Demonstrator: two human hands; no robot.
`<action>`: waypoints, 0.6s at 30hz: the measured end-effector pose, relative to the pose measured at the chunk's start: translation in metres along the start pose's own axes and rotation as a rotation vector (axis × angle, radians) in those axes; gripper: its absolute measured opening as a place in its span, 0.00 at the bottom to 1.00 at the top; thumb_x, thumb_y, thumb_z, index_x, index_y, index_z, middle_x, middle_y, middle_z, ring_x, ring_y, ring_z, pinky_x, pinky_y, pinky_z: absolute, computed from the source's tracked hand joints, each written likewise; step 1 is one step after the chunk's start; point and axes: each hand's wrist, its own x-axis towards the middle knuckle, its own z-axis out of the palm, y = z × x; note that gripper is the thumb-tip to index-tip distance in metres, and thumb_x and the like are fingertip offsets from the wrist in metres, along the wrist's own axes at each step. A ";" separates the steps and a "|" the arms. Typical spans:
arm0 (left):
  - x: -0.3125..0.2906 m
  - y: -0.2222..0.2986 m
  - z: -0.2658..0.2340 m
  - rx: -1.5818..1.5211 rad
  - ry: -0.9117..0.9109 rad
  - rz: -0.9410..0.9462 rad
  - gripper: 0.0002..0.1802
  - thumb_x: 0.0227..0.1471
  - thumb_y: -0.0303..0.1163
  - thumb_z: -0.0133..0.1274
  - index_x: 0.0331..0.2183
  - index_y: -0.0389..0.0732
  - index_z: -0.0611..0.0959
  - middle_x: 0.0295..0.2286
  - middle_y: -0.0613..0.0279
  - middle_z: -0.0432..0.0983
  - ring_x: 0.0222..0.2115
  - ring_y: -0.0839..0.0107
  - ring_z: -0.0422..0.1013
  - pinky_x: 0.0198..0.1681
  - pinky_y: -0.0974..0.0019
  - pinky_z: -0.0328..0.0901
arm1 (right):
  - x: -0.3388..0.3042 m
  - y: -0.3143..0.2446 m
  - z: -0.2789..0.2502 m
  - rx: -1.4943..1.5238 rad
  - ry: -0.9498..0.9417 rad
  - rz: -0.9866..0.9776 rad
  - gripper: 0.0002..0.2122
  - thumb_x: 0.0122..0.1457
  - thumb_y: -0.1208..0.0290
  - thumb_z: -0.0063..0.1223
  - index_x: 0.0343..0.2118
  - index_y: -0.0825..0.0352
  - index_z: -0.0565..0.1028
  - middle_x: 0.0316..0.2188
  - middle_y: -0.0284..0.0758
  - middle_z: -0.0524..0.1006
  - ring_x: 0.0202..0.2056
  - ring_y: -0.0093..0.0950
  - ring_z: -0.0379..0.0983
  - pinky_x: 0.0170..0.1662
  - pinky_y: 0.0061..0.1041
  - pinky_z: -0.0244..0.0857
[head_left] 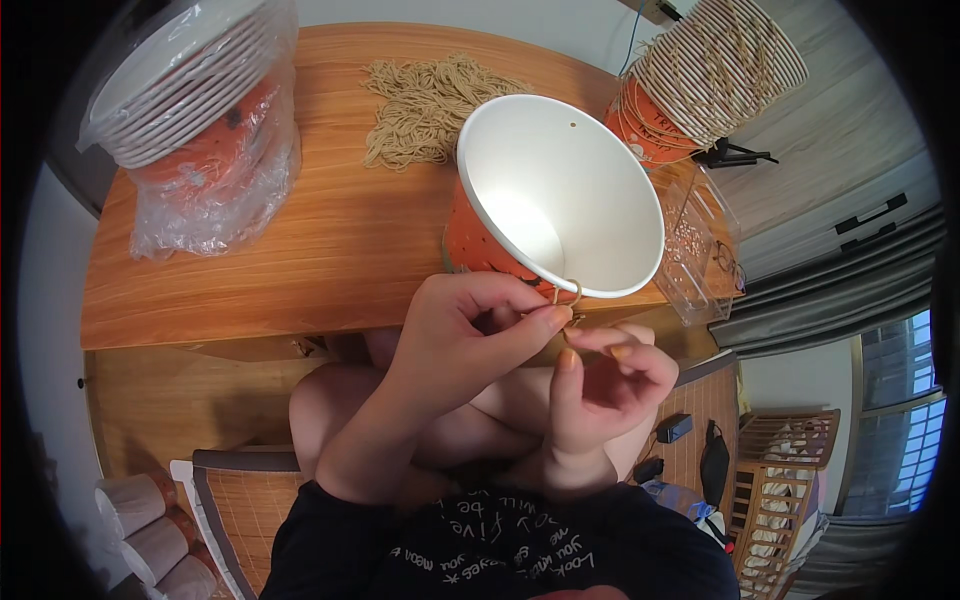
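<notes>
Head view: I read the left hand as pinching the cord between thumb and forefinger, just beside the near rim of the bucket; the right hand has its fingers curled, with the thumb tip just below that pinch; I cannot tell whether it grips the cord's tail. Bucket position: beyond both hands, mouth turned toward them, near the edge of the table; I cannot tell whether its base sits flat.

Fault conditions, in my judgement: (1) cord slip, if the left pinch relaxes before the right fingers have a firm hold; the cord is thin and the contact small; (2) rim damage, if the loop is pulled hard; the bucket looks like paperboard; (3) tipping toward the hands, if a pull goes uncountered; I see no palm braced against the bucket; (4) mis-threading; the left fingers partly hide where the cord meets the bucket, so I cannot confirm its path; (5) tangling, if a strand is tugged from the pile beyond the left hand, where strands lie crossed.
</notes>
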 end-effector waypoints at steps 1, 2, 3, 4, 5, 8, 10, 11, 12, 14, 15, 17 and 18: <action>0.000 0.001 0.000 0.000 0.000 -0.002 0.05 0.51 0.27 0.59 0.29 0.35 0.85 0.16 0.76 0.71 0.19 0.91 0.61 0.20 0.82 0.53 | 0.000 -0.002 0.001 -0.001 0.000 0.001 0.24 0.46 0.86 0.61 0.41 0.63 0.59 0.33 0.39 0.78 0.38 0.27 0.69 0.46 0.24 0.59; -0.001 0.002 0.000 -0.005 0.006 -0.009 0.05 0.51 0.26 0.59 0.28 0.35 0.85 0.16 0.76 0.72 0.19 0.91 0.62 0.21 0.82 0.54 | 0.001 -0.004 0.001 -0.115 -0.018 -0.040 0.24 0.45 0.86 0.61 0.41 0.63 0.59 0.33 0.37 0.79 0.38 0.27 0.68 0.46 0.24 0.58; -0.001 0.004 0.001 -0.010 0.012 -0.016 0.05 0.51 0.26 0.59 0.28 0.34 0.85 0.17 0.75 0.73 0.19 0.91 0.63 0.21 0.82 0.55 | 0.001 -0.005 0.001 -0.229 -0.035 -0.082 0.25 0.44 0.86 0.61 0.41 0.62 0.60 0.32 0.36 0.79 0.38 0.26 0.67 0.45 0.25 0.57; -0.002 0.004 0.001 -0.010 0.010 -0.017 0.05 0.51 0.26 0.59 0.28 0.34 0.85 0.17 0.75 0.73 0.19 0.91 0.63 0.21 0.82 0.55 | 0.001 -0.003 0.003 -0.226 -0.020 -0.084 0.25 0.43 0.85 0.62 0.40 0.61 0.60 0.31 0.33 0.80 0.38 0.26 0.65 0.45 0.26 0.55; -0.002 0.005 0.002 -0.024 0.011 -0.018 0.05 0.51 0.26 0.59 0.27 0.34 0.85 0.17 0.74 0.74 0.19 0.91 0.64 0.21 0.82 0.56 | 0.001 -0.002 0.003 -0.227 -0.020 -0.084 0.25 0.43 0.85 0.62 0.40 0.61 0.60 0.31 0.33 0.80 0.38 0.26 0.65 0.45 0.26 0.55; -0.002 0.004 0.002 -0.024 0.016 -0.006 0.06 0.51 0.27 0.60 0.26 0.34 0.85 0.17 0.73 0.75 0.20 0.91 0.65 0.22 0.82 0.57 | 0.003 -0.003 0.001 -0.295 -0.025 -0.130 0.25 0.43 0.85 0.63 0.40 0.61 0.59 0.31 0.33 0.81 0.37 0.26 0.63 0.45 0.26 0.55; -0.002 0.003 0.002 -0.011 0.021 0.004 0.06 0.51 0.27 0.60 0.25 0.34 0.85 0.17 0.73 0.75 0.20 0.90 0.65 0.22 0.82 0.58 | 0.003 -0.005 0.001 -0.322 -0.051 -0.137 0.26 0.43 0.84 0.63 0.39 0.60 0.57 0.31 0.32 0.81 0.37 0.27 0.63 0.45 0.26 0.54; -0.002 0.002 0.003 -0.003 0.025 0.006 0.06 0.51 0.27 0.60 0.25 0.35 0.85 0.17 0.73 0.75 0.19 0.90 0.65 0.21 0.82 0.58 | 0.003 -0.004 0.001 -0.321 -0.052 -0.136 0.26 0.43 0.84 0.63 0.39 0.60 0.57 0.31 0.32 0.81 0.37 0.27 0.63 0.45 0.26 0.54; -0.002 0.003 0.003 0.005 0.028 0.007 0.06 0.51 0.27 0.60 0.25 0.35 0.85 0.16 0.73 0.75 0.19 0.90 0.66 0.21 0.82 0.58 | 0.003 -0.004 0.003 -0.309 -0.047 -0.115 0.26 0.43 0.84 0.63 0.38 0.60 0.57 0.30 0.32 0.80 0.37 0.27 0.62 0.45 0.26 0.54; -0.002 0.003 0.004 0.001 0.032 0.000 0.06 0.51 0.27 0.60 0.25 0.35 0.85 0.16 0.73 0.75 0.19 0.90 0.65 0.21 0.82 0.58 | 0.002 -0.004 0.004 -0.296 -0.042 -0.093 0.26 0.43 0.84 0.63 0.38 0.60 0.56 0.30 0.32 0.80 0.37 0.27 0.62 0.46 0.26 0.54; -0.002 0.003 0.004 -0.004 0.034 -0.007 0.07 0.51 0.28 0.60 0.24 0.35 0.85 0.16 0.73 0.75 0.19 0.90 0.65 0.21 0.82 0.58 | 0.002 -0.004 0.005 -0.286 -0.039 -0.089 0.26 0.44 0.84 0.62 0.38 0.60 0.56 0.30 0.32 0.80 0.37 0.27 0.62 0.46 0.26 0.54; -0.002 0.003 0.004 -0.001 0.037 -0.011 0.07 0.50 0.28 0.60 0.24 0.35 0.85 0.16 0.73 0.75 0.19 0.90 0.65 0.21 0.82 0.58 | 0.002 -0.004 0.006 -0.278 -0.035 -0.085 0.26 0.44 0.84 0.62 0.39 0.60 0.56 0.30 0.33 0.80 0.38 0.27 0.62 0.46 0.26 0.54; -0.002 0.003 0.004 0.003 0.042 -0.014 0.07 0.50 0.28 0.60 0.24 0.36 0.84 0.16 0.73 0.75 0.19 0.90 0.65 0.21 0.82 0.57 | 0.002 -0.005 0.006 -0.278 -0.033 -0.084 0.26 0.44 0.84 0.62 0.39 0.60 0.56 0.30 0.33 0.80 0.38 0.27 0.62 0.46 0.26 0.55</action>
